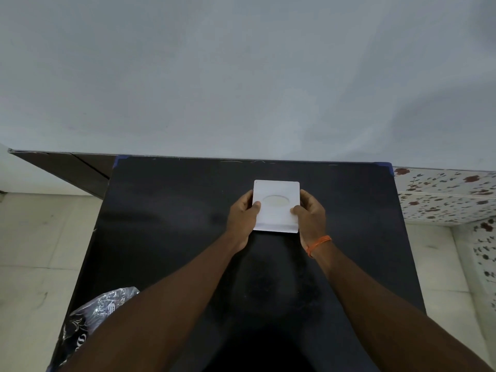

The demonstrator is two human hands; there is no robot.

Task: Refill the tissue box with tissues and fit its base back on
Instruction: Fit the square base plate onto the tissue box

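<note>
Plastic bag [88, 318] nearest; left hand [243, 218], right hand [310, 218] grasping tissue box [276, 205]; contents unclear.

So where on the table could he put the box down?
Bare black table lies left and right of the white box his hands hold. The near-left corner is crowded by a plastic bag.

You have a square white tissue box [276, 206], oval opening facing up, sitting mid-table toward the far edge.
</note>
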